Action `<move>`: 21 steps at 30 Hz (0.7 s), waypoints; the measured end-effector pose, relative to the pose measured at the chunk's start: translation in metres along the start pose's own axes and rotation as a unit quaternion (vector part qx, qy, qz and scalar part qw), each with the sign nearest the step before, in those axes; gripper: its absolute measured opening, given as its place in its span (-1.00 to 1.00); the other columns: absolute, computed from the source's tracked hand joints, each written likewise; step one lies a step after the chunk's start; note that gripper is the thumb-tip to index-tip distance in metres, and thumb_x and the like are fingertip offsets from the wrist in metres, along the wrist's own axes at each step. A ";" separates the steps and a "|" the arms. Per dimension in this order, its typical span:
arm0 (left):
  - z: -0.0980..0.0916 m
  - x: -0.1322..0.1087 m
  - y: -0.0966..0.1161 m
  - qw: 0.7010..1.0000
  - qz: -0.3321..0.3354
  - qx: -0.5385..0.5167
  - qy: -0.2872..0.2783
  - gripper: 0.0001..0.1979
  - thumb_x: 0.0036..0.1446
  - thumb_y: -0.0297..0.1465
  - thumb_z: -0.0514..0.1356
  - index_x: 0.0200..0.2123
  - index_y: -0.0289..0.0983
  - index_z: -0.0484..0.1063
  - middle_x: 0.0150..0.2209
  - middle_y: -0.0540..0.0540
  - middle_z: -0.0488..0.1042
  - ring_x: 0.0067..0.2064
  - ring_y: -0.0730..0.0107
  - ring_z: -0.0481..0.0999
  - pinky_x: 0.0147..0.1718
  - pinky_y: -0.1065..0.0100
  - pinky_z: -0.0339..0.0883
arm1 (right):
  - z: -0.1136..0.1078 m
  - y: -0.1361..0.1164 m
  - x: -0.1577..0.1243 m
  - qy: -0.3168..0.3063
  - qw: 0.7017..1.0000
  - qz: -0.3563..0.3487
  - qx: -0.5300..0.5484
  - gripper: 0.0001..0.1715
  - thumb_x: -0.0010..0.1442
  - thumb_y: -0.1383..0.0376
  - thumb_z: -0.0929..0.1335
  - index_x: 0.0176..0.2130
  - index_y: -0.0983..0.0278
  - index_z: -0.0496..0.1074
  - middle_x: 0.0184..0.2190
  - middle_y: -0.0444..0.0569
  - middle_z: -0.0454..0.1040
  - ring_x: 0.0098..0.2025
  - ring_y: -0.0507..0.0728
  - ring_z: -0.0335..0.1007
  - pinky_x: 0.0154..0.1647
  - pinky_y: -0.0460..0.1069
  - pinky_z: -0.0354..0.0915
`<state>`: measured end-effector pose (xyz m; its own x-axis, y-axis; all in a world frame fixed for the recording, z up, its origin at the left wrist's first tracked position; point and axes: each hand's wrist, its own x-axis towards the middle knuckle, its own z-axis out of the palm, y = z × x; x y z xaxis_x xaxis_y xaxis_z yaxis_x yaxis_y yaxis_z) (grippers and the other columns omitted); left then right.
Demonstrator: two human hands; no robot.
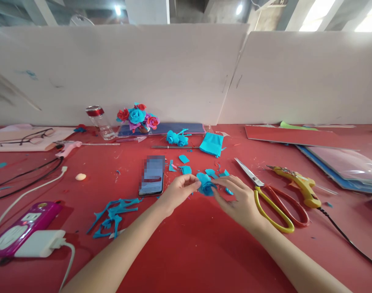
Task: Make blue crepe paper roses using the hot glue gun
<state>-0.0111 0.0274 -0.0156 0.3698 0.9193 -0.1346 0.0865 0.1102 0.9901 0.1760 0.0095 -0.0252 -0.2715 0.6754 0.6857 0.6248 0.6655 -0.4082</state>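
Observation:
Between my two hands is a blue paper flower [205, 185], its petals curled around a tight centre. My left hand [182, 189] pinches its left edge between thumb and fingers. From the other side, my right hand [238, 199] holds the flower's right edge with its fingertips. Cut blue petals [186, 170] lie on the table just beyond the flower, some partly hidden by my right hand. Two finished-looking blue flowers [177, 138] rest farther back, beside a folded stack of blue paper [211, 144].
Scissors [271, 199] and a yellow glue gun [296, 183] lie right. Left are a phone [152, 175], blue scraps [114, 217], a power strip [29, 224] and a pink glue gun [69, 149]. A flower bouquet [137, 116] and glass bottle [100, 123] stand before the white partition [118, 69].

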 end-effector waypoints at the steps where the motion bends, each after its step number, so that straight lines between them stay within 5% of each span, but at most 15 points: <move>1: 0.000 0.000 -0.001 1.000 -0.003 0.000 -0.002 -0.77 0.05 -0.20 0.17 -0.33 -0.26 0.39 -0.32 -0.03 0.40 -0.26 0.41 0.35 -0.20 0.37 0.17 | 0.000 0.001 0.000 0.008 1.000 -0.005 -0.007 -0.80 0.11 0.42 0.31 -0.23 0.18 0.37 -0.35 -0.02 0.45 -0.30 0.13 0.37 -0.25 0.07 0.32; 6: 0.001 0.003 -0.007 1.000 -0.001 0.016 -0.014 -0.87 0.01 -0.34 0.19 -0.35 -0.27 0.35 -0.33 -0.04 0.40 -0.24 0.38 0.39 -0.17 0.34 0.20 | 0.000 0.003 0.002 0.002 0.999 -0.033 -0.022 -0.86 0.10 0.45 0.30 -0.33 0.22 0.39 -0.36 0.01 0.40 -0.32 0.11 0.32 -0.25 0.08 0.31; 10: 0.003 0.002 -0.011 0.988 0.089 0.115 0.042 -0.77 -0.03 -0.42 0.20 -0.24 -0.22 0.30 -0.28 -0.04 0.36 -0.21 0.35 0.39 -0.18 0.30 0.26 | 0.002 0.004 0.001 -0.020 0.999 -0.039 -0.026 -0.87 0.09 0.45 0.31 -0.35 0.23 0.40 -0.33 0.00 0.38 -0.31 0.12 0.29 -0.26 0.07 0.29; 15: 0.005 -0.003 -0.010 0.906 0.270 0.314 0.087 -0.79 -0.01 -0.45 0.21 -0.24 -0.19 0.35 -0.26 -0.04 0.32 -0.20 0.35 0.36 -0.16 0.29 0.27 | 0.004 0.004 0.002 -0.043 0.999 -0.019 0.000 -0.89 0.08 0.43 0.32 -0.37 0.24 0.41 -0.31 0.01 0.38 -0.27 0.13 0.30 -0.23 0.06 0.29; 21: 0.011 -0.007 -0.012 0.817 0.329 0.457 0.122 -0.88 0.05 -0.40 0.18 -0.29 -0.25 0.42 -0.28 -0.09 0.39 -0.22 0.27 0.38 -0.20 0.23 0.28 | 0.003 0.000 0.004 -0.027 0.999 0.036 0.028 -0.91 0.07 0.40 0.32 -0.43 0.24 0.41 -0.39 -0.02 0.39 -0.33 0.12 0.32 -0.29 0.05 0.31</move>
<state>-0.0048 0.0150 -0.0273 0.4290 0.7263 0.5371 0.6399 -0.6640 0.3868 0.1726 0.0135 -0.0247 -0.2669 0.7373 0.6207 0.6024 0.6303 -0.4897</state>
